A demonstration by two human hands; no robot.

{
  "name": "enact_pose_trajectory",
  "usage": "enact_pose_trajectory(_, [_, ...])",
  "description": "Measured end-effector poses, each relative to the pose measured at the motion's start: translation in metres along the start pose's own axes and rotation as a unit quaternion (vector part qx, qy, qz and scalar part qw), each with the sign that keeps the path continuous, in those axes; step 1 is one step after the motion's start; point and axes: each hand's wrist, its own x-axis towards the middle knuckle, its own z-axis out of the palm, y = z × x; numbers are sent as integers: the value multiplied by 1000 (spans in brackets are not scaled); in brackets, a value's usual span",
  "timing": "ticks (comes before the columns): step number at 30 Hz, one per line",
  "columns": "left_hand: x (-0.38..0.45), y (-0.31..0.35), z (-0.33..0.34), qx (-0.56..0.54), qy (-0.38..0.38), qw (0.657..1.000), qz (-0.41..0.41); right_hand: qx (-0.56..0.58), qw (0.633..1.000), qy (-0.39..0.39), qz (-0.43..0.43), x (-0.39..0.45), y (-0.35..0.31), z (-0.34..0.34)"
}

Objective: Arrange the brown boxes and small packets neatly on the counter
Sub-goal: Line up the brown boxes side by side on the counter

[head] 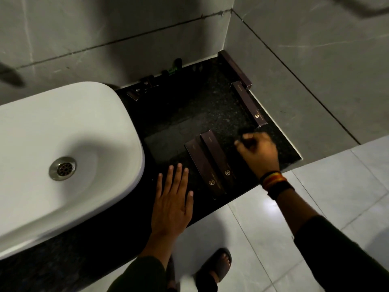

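Four long brown boxes (217, 160) on the black counter (189, 114), two by the wall.

bare counter (195, 106) mid-slab; boxes (212, 163) crowd the front edge.

The head camera is looking steeply down, close over the counter (210, 106), sink (63, 144) and floor (273, 218).

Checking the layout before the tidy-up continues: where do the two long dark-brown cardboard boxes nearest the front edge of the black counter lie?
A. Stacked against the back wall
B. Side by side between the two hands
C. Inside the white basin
B: the two long dark-brown cardboard boxes lie side by side on the black counter, between the flat left hand and the curled right hand.
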Motion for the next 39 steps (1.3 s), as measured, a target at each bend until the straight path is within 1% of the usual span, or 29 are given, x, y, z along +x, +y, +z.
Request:
enact_pose_trajectory(2, [0,0,0,1,-3,1000,0,-38,998,54,6,39,4,-7])
enact_pose_trajectory(3, [0,-1,1,1,-4,1000,1,-71,996,57,5,58,5,-8])
enact_pose_trajectory(5, [0,-2,2,-4,2,1000,6,-129,991,21,18,89,9,-6])
enact_pose_trajectory(7, [-1,-3,3,-14,15,1000,10,-148,988,-18,42,103,16,-1])
enact_pose_trajectory(9, [-1,-3,3,-19,18,1000,10,-111,992,-16,64,102,19,-1])
enact_pose_trajectory(11, [0,-2,3,-12,11,1000,7,-38,996,0,78,86,16,-6])
enact_pose_trajectory(14, [0,-1,1,-3,0,1000,3,30,998,8,57,31,12,-12])
enact_pose_trajectory(17, [1,0,1,-4,1,1000,0,46,999,-5,18,-29,16,-9])
enact_pose_trajectory(19, [0,0,0,-4,-1,1000,-1,58,998,-19,25,-51,20,-6])
enact_pose_trajectory(25, [-1,-1,1,-10,2,1000,-1,62,997,-33,38,-59,24,3])
enact_pose_trajectory(30, [0,0,1,-14,-3,1000,-3,101,993,-44,34,-62,32,-5])
enact_pose_trajectory(32, [0,0,1,-15,-1,1000,-2,96,995,-19,19,-51,29,-10])
enact_pose_trajectory(35, [0,-1,1,-16,0,1000,-1,40,998,44,7,0,17,-15])
enact_pose_trajectory(37, [0,-1,1,-13,0,1000,2,30,999,38,5,49,5,-15])
enact_pose_trajectory(39, [0,-1,1,-22,3,1000,3,-9,1000,3,-21,99,-5,-8])
